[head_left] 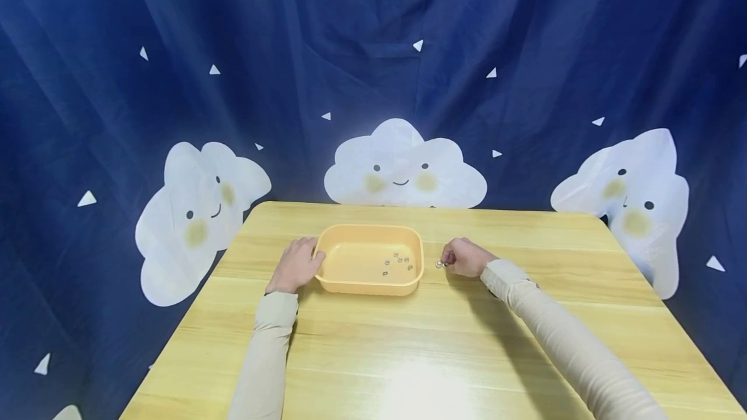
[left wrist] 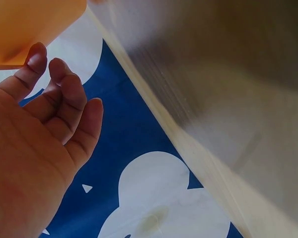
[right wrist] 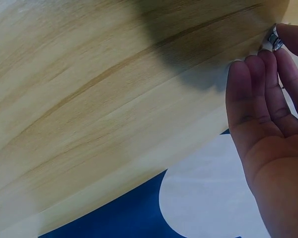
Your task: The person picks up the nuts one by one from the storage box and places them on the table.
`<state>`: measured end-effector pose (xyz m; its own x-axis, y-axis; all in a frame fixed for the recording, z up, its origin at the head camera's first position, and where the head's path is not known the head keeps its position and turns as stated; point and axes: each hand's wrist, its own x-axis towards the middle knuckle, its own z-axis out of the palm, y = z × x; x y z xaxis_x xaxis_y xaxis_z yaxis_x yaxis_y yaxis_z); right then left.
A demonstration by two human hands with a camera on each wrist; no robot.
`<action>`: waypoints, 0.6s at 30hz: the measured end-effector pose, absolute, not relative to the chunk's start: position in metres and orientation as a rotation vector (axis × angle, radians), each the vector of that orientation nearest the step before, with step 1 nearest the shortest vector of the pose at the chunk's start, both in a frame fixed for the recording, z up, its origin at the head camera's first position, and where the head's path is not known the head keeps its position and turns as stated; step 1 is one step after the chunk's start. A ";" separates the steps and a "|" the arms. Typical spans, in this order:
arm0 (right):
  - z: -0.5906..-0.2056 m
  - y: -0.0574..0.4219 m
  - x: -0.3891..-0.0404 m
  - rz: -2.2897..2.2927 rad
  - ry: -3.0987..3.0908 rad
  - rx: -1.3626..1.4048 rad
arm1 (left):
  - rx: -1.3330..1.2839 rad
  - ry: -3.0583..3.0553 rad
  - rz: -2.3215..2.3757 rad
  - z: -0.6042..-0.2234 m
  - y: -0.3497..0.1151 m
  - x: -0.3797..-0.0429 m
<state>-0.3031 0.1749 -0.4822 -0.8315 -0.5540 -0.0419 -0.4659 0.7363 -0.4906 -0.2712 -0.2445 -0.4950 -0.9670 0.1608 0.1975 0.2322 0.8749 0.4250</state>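
In the head view, a shallow orange-yellow plastic tub (head_left: pixel 362 289) stands on the table. Several small silvery metal pieces (head_left: pixel 399 260) lie scattered in its right half. My left hand (head_left: pixel 294 264) grips the tub's left end, thumb over the rim and fingers down the outer wall. To the right of the tub, my right hand (head_left: pixel 467 256) is low over the table. Its thumb and index finger pinch a small shiny metal piece (right wrist: pixel 274 39), seen in the right wrist view. Another silvery piece (head_left: pixel 439 264) shows just left of those fingertips.
The light wood table (head_left: pixel 379 349) has rounded far corners. Behind it hangs a dark blue curtain (head_left: pixel 362 76) printed with white clouds and triangles. The tub sits toward the far side of the table.
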 end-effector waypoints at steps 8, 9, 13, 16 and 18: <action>-0.483 0.175 -0.304 -0.703 2.750 -0.801 | -0.317 -2.884 -0.667 -0.497 -0.246 -0.274; -0.483 0.175 -0.304 -0.705 2.751 -0.795 | -0.319 -2.884 -0.668 -0.497 -0.246 -0.274; -0.483 0.175 -0.303 -0.705 2.753 -0.823 | -0.317 -2.888 -0.673 -0.497 -0.246 -0.273; -0.483 0.176 -0.303 -0.710 2.752 -0.816 | -0.314 -2.891 -0.678 -0.497 -0.246 -0.273; -0.484 0.176 -0.304 -0.711 2.752 -0.808 | -0.310 -2.895 -0.686 -0.496 -0.245 -0.272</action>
<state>-0.3038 0.1760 -0.4842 -0.8345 -0.5494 -0.0421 -0.4602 0.7370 -0.4951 -0.2722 -0.2450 -0.4962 -0.9674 0.1654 0.1918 0.2339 0.8740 0.4260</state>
